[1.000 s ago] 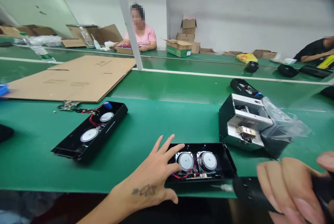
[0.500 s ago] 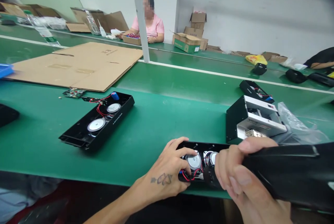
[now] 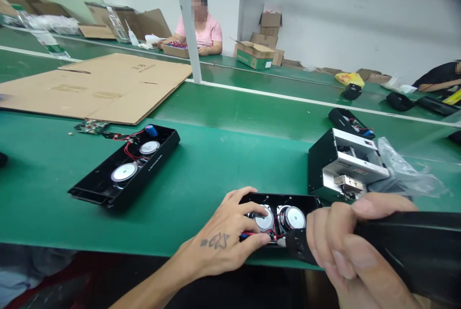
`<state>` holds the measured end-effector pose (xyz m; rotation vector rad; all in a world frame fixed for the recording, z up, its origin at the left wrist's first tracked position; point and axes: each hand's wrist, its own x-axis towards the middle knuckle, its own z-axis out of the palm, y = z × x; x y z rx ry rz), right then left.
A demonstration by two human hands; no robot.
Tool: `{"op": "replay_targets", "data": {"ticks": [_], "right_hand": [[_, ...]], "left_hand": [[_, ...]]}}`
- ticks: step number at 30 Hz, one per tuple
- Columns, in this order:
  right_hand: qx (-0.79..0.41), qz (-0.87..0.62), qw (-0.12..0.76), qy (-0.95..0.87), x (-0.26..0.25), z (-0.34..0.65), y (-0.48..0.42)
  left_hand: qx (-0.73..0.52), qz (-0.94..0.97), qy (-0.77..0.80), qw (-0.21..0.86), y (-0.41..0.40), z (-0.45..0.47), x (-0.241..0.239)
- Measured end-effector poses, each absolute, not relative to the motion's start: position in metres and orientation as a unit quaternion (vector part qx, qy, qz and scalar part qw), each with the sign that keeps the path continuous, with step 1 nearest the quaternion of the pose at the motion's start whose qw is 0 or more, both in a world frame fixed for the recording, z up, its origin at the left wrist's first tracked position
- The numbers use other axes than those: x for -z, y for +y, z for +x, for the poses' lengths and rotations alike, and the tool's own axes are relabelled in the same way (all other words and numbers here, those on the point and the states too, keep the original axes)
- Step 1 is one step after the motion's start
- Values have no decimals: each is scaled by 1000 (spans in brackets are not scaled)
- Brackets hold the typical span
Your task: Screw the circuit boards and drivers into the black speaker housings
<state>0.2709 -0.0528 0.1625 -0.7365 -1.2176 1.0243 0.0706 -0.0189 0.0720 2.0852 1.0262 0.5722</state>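
Green table (image 3: 216, 155) on a factory line, nothing fancy. Open black case (image 3: 281, 198) sits at its near edge, long axis left-right, drivers (image 3: 292, 216) up. Left hand (image 3: 219, 246) has its grip curled round the case's left end. Right hand (image 3: 345, 251), just right of the case, has its grip clamped on a long black cover (image 3: 406, 246), tip pointing left at the case's right end.

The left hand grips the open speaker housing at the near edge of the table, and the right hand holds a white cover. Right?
Not quite. The head view shows the cover in the right hand is black, not white. The left hand does grip the open speaker housing at the near edge of the table.
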Motion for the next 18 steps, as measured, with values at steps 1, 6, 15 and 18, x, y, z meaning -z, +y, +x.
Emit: {"op": "replay_targets", "data": {"ticks": [1,6,15,18], "right_hand": [[-452,-322,637,-535,-162,270,-53],[-465,-309,632,-537,-157,266,-51],[-465,-326,616,-546,-149,261,-41],[-463,-360,618,-524,-147,254,-43]], "left_hand": [[-219,810,403,365,-19,71,-74],[-210,818,409,344,-18,72,-72],[-217,832,395,325,-16,73,-70],[-219,836,393,314,-16,73,-66]]}}
